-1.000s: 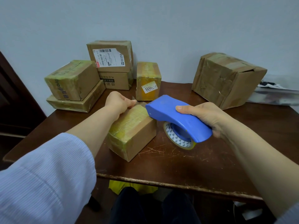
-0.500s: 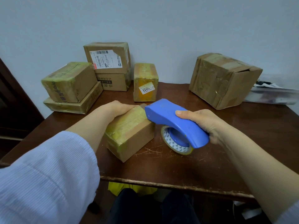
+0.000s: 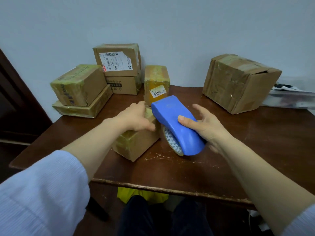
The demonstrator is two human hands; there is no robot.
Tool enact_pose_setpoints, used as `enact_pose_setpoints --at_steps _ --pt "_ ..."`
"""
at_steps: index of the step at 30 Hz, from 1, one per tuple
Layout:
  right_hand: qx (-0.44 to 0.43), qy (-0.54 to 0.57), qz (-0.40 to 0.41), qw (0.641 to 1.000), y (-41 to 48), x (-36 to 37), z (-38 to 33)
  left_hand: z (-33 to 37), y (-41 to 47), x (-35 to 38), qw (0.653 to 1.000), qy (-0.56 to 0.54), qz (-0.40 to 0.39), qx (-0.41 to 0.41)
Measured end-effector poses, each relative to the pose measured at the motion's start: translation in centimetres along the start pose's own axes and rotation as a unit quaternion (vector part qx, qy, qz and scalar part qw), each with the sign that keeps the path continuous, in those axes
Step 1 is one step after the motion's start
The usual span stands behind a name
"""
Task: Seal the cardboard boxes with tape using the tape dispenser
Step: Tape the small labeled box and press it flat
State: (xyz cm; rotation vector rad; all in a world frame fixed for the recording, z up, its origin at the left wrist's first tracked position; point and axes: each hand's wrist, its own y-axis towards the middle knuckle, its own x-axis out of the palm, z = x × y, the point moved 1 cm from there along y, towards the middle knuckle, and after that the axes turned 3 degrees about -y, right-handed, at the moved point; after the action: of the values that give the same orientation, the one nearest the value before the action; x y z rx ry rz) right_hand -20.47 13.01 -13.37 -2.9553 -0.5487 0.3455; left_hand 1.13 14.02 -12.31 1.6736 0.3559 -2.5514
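Head view. A small box [image 3: 136,143] lies near the middle of the table [image 3: 255,150], a little toward the front edge. Yellowish tape covers its top and part of its near faces.

The left hand [image 3: 134,118] rests palm-down on the top of this box. Its fingers lie close together and fairly flat, and they press on the box without wrapping round it.

The blue tape dispenser [image 3: 175,123] is tilted, with its nose at the box's top right edge. Its tape roll [image 3: 172,142] sits low beside the box's right face. Whether a strip of tape joins the dispenser to the box cannot be told.

The right hand [image 3: 204,126] has its thumb laid across the dispenser's shell. Its fingers are spread apart and straight behind the shell, not closed round it.

Progress, as judged:
- The small box appears largely taped, and the current pass looks near its end.
- At the back left corner, a box [image 3: 80,84] on a flat box [image 3: 85,108] and a labelled box [image 3: 119,60] on another box [image 3: 124,84] all carry tape and appear done.
- An upright box [image 3: 156,80] at the back edge is also taped.
- The large box [image 3: 238,82] at the back right shows a flap gaping at its top corner. It probably remains to be sealed.
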Motion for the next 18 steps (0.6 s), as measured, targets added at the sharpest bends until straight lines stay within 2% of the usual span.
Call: enact_pose_setpoints --at_steps 3,5,8,10,12,18 --pt "-0.078 0.009 -0.006 0.997 -0.6 0.2 0.4 -0.8 0.1 -0.2 1.0 0.011 -0.025 0.004" --pt "-0.109 -0.023 -0.017 0.994 -1.3 0.5 0.2 -1.1 -0.1 -0.4 1.0 0.015 -0.022 0.006" --pt "-0.096 -0.178 -0.046 0.978 -2.0 0.9 0.0 -1.1 -0.2 0.0 1.0 0.027 -0.005 0.011" --pt "-0.099 -0.303 -0.047 0.947 -2.1 1.2 0.0 -1.1 -0.4 0.0 0.999 0.03 0.007 0.011" --pt "-0.113 -0.369 -0.038 0.922 -2.0 1.2 -0.1 -1.0 -0.5 -0.1 1.0 0.018 0.014 0.01" --pt "-0.075 -0.369 -0.074 0.923 -4.7 -2.3 0.1 -0.8 -0.6 -0.3 1.0 0.008 -0.003 0.002"
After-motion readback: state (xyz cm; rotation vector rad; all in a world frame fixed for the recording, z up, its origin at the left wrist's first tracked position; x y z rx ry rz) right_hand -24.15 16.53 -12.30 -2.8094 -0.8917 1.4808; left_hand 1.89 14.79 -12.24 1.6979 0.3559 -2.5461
